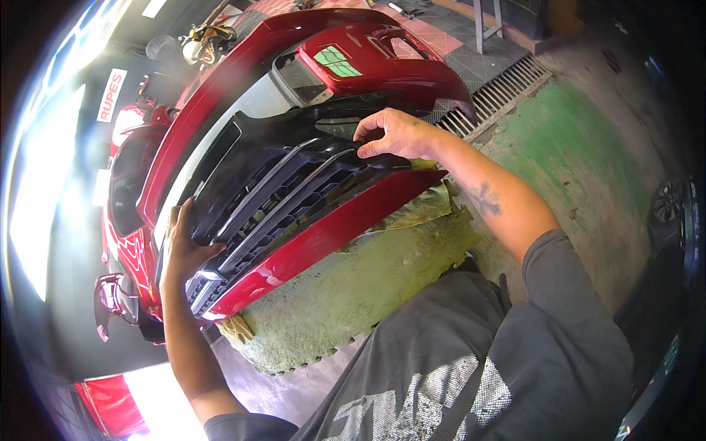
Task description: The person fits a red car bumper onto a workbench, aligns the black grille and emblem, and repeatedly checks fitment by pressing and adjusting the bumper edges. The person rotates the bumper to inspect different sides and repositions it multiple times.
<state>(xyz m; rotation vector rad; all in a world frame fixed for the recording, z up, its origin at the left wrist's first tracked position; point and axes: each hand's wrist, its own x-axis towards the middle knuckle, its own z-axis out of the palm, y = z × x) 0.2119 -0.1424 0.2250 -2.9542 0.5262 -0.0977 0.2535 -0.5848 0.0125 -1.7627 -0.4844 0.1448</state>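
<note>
Both the left hand (182, 248) and right hand (393, 134), well apart, are clamped on a black grille (283, 195) that lies between them, held at its left and right ends, a red panel (323, 237) running along its lower edge.

Two hands (185, 246) (397, 134), one black grille (296, 217), two silver bars (269, 185), one floor grating (507, 90)

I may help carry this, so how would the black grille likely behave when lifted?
Probably light for its size, as the grille is broken up by many open gaps. It may flex somewhat, being long, with the left hand and right hand toward opposite ends. Its glossy black surface could feel slippery.
</note>
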